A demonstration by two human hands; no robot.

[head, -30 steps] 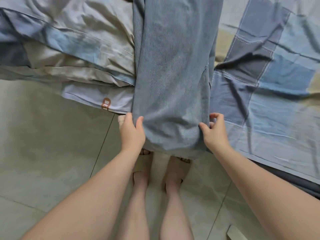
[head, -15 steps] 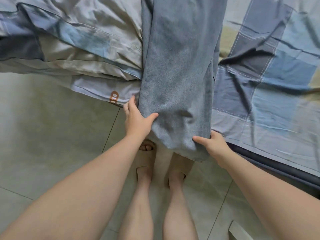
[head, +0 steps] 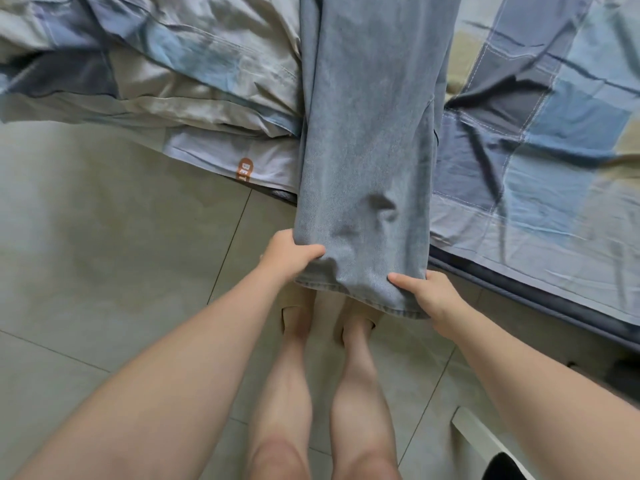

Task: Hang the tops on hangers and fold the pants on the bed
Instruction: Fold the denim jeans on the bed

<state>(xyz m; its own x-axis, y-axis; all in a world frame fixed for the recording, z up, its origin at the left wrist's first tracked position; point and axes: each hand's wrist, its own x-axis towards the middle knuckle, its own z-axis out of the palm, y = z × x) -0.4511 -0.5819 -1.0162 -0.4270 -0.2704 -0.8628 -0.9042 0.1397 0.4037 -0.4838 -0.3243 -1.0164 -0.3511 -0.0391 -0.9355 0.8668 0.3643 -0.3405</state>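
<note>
A pair of light blue jeans [head: 367, 140] lies lengthwise on the bed, its legs stacked, with the hem end hanging over the bed's near edge. My left hand [head: 285, 256] grips the left corner of the hem end, thumb on top of the denim. My right hand [head: 427, 296] pinches the right corner near the hem, thumb laid across the fabric. The waist end runs out of the top of the view.
The bed has a blue, grey and beige patchwork sheet [head: 554, 140]; a crumpled quilt [head: 166, 74] is heaped on the left. Pale tiled floor [head: 104, 237] lies below, with my slippered feet [head: 325, 317] under the hem. A white object [head: 485, 441] sits at the lower right.
Both hands slid down the jeans toward the hem and took hold of its two corners. The hem end now hangs lower over the bed's edge.
</note>
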